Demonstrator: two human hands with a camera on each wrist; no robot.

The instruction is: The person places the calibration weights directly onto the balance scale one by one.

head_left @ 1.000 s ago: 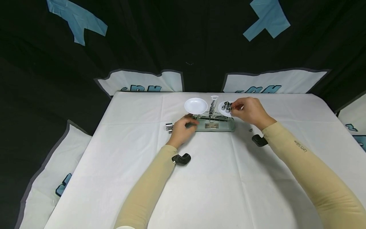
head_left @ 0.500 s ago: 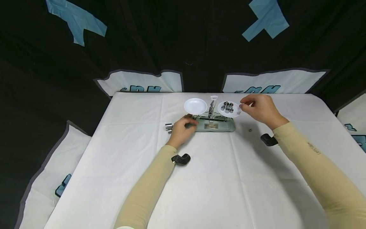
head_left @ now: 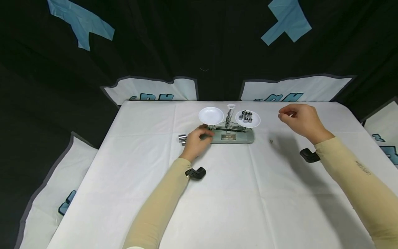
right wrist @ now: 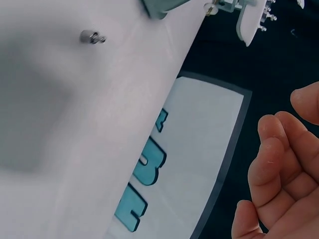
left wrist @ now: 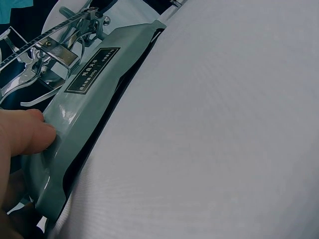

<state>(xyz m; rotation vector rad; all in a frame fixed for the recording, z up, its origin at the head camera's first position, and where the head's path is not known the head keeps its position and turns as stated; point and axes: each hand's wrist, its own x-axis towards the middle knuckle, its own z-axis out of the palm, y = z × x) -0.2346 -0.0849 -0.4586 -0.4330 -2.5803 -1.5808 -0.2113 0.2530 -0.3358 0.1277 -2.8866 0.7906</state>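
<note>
A green pan balance point(head_left: 233, 137) stands near the table's far edge. My left hand point(head_left: 196, 141) grips the left end of its base; in the left wrist view the thumb point(left wrist: 35, 134) lies on the front face and the other fingers go round the end. The left pan point(head_left: 211, 116) is bare. Several small metal weights point(head_left: 245, 117) stand on the right pan point(head_left: 256, 120). My right hand point(head_left: 303, 121) is raised to the right of that pan, holding nothing, fingers loosely bent. One small weight point(right wrist: 89, 37) lies on its side on the table below it.
Shiny metal cylinders point(head_left: 182, 139) lie just left of my left hand. A white cloth point(head_left: 230, 207) covers the table. Black curtains point(head_left: 174, 38) with white, blue-lettered panels hang behind and to the sides.
My right hand has left the weights on the right pan and moved away to the right, empty. My left hand keeps its place on the balance.
</note>
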